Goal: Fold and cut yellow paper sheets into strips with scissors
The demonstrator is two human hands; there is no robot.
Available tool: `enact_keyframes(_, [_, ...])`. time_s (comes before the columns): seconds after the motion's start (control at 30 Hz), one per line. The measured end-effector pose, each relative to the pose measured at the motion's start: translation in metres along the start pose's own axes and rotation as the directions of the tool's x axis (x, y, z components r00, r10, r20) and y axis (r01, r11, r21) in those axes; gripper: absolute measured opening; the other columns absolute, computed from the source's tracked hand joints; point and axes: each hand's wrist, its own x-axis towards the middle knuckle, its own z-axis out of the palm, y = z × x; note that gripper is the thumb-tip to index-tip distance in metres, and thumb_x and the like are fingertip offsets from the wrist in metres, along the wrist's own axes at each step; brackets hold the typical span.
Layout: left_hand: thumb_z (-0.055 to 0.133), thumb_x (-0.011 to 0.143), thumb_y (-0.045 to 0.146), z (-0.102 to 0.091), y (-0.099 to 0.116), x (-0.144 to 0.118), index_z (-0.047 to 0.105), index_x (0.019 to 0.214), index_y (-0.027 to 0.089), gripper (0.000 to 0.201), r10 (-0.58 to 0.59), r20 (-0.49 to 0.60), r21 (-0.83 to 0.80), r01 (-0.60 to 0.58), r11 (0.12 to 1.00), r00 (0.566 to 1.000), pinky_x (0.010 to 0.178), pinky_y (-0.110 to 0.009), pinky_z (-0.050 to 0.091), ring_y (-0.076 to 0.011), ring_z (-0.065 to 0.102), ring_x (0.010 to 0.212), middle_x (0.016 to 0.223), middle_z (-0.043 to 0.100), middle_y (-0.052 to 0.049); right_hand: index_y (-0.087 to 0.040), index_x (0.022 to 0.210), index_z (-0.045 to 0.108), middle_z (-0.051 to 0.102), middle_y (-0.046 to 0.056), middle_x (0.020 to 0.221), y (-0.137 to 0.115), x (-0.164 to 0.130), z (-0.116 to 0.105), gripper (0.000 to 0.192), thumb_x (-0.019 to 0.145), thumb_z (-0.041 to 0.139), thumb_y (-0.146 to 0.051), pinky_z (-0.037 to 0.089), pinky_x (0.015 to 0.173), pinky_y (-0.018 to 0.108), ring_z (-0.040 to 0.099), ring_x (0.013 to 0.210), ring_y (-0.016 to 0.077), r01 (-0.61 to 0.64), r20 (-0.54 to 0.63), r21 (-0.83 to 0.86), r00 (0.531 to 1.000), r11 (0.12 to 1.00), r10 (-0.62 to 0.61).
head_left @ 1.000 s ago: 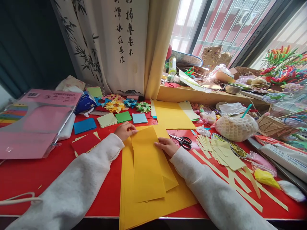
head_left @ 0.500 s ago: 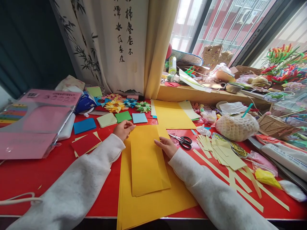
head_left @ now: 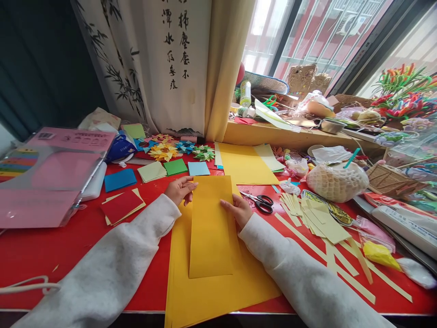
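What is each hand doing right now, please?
Left hand: open, fingertips resting at the left edge of the folded yellow paper.
Right hand: open, fingers pressing its right edge.

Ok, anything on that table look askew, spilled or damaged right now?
Nothing looks damaged or spilled. The folded yellow paper lies neat between the left hand and right hand. Only oddities: the yellow sheets beneath overhang the red table's near edge, and cut pale strips lie scattered beside the scissors.

A red table [head_left: 41,255] fills the foreground. At twelve o'clock hangs a calligraphy curtain [head_left: 164,64]; at two, a barred window [head_left: 317,32] admits daylight, seemingly overcast, above a cluttered wooden sill [head_left: 273,133].
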Motion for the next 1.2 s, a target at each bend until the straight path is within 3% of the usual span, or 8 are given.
enact_keyframes(0.5, [0.066,0.056,0.032,0.0016,-0.0003,-0.0023,0.046,0.082,0.014,0.038,0.048,0.058,0.025,-0.05,0.998,0.997,0.026,-0.017,0.03,-0.0066,0.041,0.035,0.046,0.046,0.007,-0.015,0.078,0.057,0.064,0.005,0.076,0.0026,0.0013,-0.0058,0.028,0.06,0.063,-0.035,0.047,0.064,0.032,0.059,0.07,0.0199,-0.014,-0.041,-0.015,0.999,1.0,0.014])
enact_keyframes(1.2, [0.065,0.058,0.031,0.0008,-0.0025,-0.0019,0.05,0.079,0.013,0.032,0.085,0.084,0.02,-0.087,0.996,0.993,0.027,-0.016,0.033,-0.0054,0.042,0.039,0.053,0.049,0.004,-0.017,0.08,0.058,0.064,0.004,0.079,0.0048,0.0021,-0.0048,0.027,0.06,0.063,-0.035,0.047,0.063,0.032,0.059,0.07,0.0193,0.016,-0.035,0.004,0.999,1.0,-0.016])
